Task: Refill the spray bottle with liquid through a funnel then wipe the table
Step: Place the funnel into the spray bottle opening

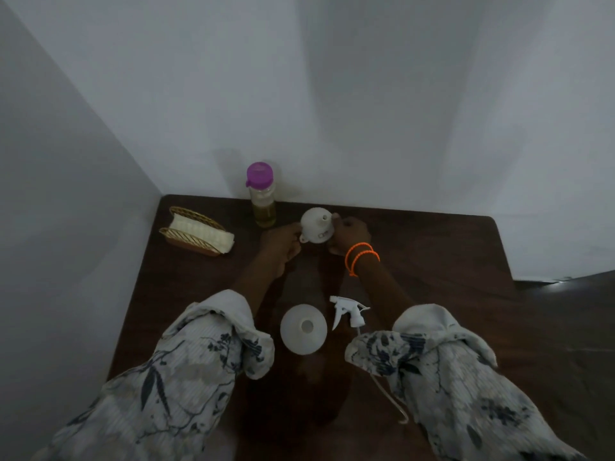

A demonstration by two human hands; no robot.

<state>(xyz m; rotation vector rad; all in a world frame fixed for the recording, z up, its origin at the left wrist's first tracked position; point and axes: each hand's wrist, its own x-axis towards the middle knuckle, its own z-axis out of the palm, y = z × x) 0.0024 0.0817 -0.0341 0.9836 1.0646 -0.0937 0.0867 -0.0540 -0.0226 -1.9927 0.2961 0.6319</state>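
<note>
Both hands hold the white plastic funnel (316,226), spout up, at the far side of the dark wooden table (432,261): left hand (281,246) and right hand (349,235) each pinch its rim. The open white spray bottle (303,328) stands nearer the person than the funnel, so the funnel must be turned over and brought back to the bottle's mouth.

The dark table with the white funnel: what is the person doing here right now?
A person holds a white funnel between both hands, left hand and right hand, at the far side of the dark table. Nearer them stands the open white spray bottle, with its trigger head lying beside it. A purple-capped bottle of yellowish liquid stands by the wall, a basket of cloths to its left. No pouring shows.
</note>
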